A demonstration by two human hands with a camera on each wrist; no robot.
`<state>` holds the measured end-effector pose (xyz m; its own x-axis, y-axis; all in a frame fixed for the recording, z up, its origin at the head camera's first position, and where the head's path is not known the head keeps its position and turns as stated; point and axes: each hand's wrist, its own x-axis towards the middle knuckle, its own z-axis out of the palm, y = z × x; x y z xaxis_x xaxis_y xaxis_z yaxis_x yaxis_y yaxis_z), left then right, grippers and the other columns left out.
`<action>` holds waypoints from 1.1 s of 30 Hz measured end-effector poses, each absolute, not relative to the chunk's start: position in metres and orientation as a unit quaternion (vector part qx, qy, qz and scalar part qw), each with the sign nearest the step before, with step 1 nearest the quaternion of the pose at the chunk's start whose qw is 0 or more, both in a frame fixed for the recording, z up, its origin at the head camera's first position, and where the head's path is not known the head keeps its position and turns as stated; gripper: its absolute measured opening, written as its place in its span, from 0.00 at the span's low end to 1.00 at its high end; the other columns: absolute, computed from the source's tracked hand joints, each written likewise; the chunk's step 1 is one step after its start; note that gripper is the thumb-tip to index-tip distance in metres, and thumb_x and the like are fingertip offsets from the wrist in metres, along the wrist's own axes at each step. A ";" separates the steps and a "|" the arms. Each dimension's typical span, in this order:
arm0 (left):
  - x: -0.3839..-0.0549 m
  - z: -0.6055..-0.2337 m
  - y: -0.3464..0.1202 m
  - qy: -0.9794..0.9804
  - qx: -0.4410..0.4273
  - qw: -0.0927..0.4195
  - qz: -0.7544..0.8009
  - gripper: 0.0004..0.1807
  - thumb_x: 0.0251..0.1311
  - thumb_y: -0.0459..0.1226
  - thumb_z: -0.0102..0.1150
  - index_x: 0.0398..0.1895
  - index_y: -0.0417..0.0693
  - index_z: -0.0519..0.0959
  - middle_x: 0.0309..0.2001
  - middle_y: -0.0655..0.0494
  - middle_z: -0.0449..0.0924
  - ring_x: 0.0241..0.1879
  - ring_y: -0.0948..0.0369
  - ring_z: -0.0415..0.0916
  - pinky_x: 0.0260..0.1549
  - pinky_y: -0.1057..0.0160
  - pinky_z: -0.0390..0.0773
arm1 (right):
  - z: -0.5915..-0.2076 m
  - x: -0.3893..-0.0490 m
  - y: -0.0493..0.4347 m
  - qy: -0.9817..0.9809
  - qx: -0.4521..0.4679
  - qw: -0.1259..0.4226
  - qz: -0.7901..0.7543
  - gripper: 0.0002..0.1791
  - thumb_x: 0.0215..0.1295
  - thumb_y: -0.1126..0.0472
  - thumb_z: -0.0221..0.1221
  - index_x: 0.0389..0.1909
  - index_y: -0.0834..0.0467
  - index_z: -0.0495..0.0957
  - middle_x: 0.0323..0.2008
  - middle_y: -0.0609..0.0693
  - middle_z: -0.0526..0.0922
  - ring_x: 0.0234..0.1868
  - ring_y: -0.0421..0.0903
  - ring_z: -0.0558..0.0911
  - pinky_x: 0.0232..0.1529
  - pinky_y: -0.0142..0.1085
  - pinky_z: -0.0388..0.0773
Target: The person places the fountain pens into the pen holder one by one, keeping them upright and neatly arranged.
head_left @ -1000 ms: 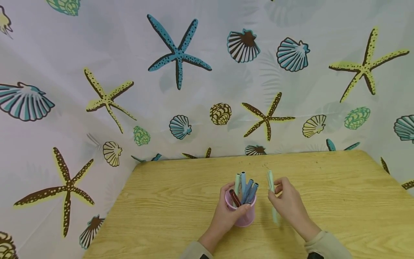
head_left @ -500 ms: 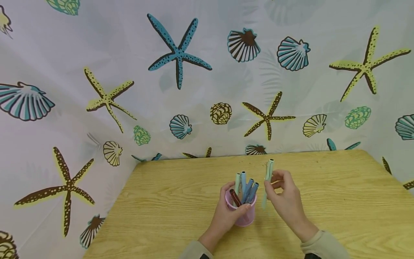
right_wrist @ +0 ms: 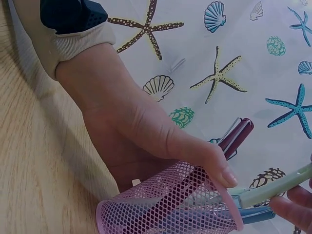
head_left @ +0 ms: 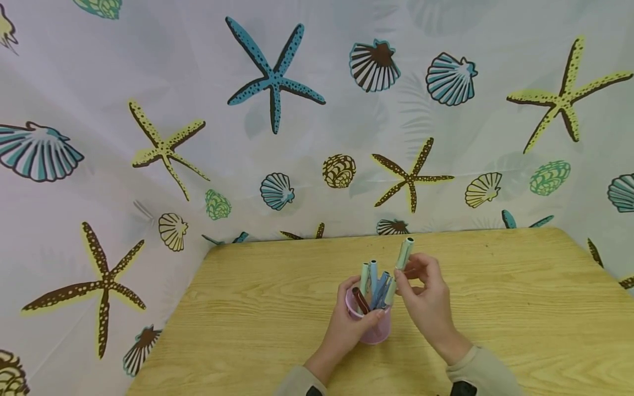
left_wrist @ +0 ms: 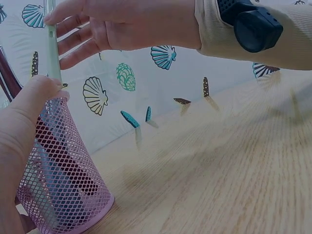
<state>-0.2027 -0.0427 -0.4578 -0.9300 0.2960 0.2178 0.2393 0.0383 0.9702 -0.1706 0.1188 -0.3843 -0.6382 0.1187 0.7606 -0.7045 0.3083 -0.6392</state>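
Note:
My left hand (head_left: 346, 324) grips a pink mesh pen cup (head_left: 377, 331) that stands on the table, its thumb along the near rim. Inside the cup lean several capped pens: a dark red one (head_left: 360, 300), blue ones (head_left: 381, 286) and a light green one (head_left: 364, 278). Between thumb and fingers my right hand (head_left: 428, 294) pinches another light green pen (head_left: 404, 253), tilted, its lower end at the right side of the cup's mouth. In the right wrist view that pen (right_wrist: 278, 187) meets the rim beside the blue pens.
Wooden table (head_left: 257, 313) surface stretches around the cup on both sides. A pale cloth (head_left: 317, 110) printed with starfish and shells hangs behind and at the sides. Dark devices (left_wrist: 256, 29) are strapped over the beige sleeves at the wrists.
My right hand has raised the light green pen from beside the cup, then moved it left and tilted it over the cup's mouth. The left hand keeps its grip on the cup.

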 end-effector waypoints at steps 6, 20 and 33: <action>-0.203 -0.458 -0.043 0.725 0.187 0.020 0.663 0.42 0.54 0.40 0.65 0.68 0.50 0.51 0.62 0.44 0.59 0.60 0.46 0.63 0.53 0.50 0.69 | -0.401 -0.178 0.117 -0.740 0.201 0.373 0.522 0.19 0.52 0.80 0.59 0.45 0.72 0.67 0.32 0.60 0.77 0.30 0.47 0.79 0.20 0.31 0.77; -0.201 -0.458 -0.041 0.723 0.183 0.020 0.666 0.42 0.53 0.41 0.66 0.67 0.53 0.52 0.62 0.46 0.60 0.60 0.48 0.63 0.52 0.51 0.70 | -0.441 -0.193 0.124 -0.782 0.231 0.341 0.467 0.21 0.50 0.74 0.65 0.45 0.64 0.70 0.34 0.51 0.75 0.30 0.44 0.77 0.23 0.30 0.76; -0.202 -0.459 -0.041 0.696 0.210 0.018 0.686 0.42 0.54 0.35 0.65 0.68 0.49 0.51 0.62 0.48 0.62 0.56 0.54 0.68 0.51 0.62 0.72 | -0.446 -0.185 0.126 -0.844 0.205 0.323 0.377 0.14 0.47 0.78 0.60 0.31 0.58 0.78 0.34 0.49 0.70 0.27 0.41 0.71 0.23 0.27 0.71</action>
<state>-0.2022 -0.0405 -0.4591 -0.9110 0.3177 0.2628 0.2673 -0.0305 0.9631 -0.1852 0.1258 -0.4460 -0.7077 -0.1020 0.6991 -0.5888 0.6321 -0.5038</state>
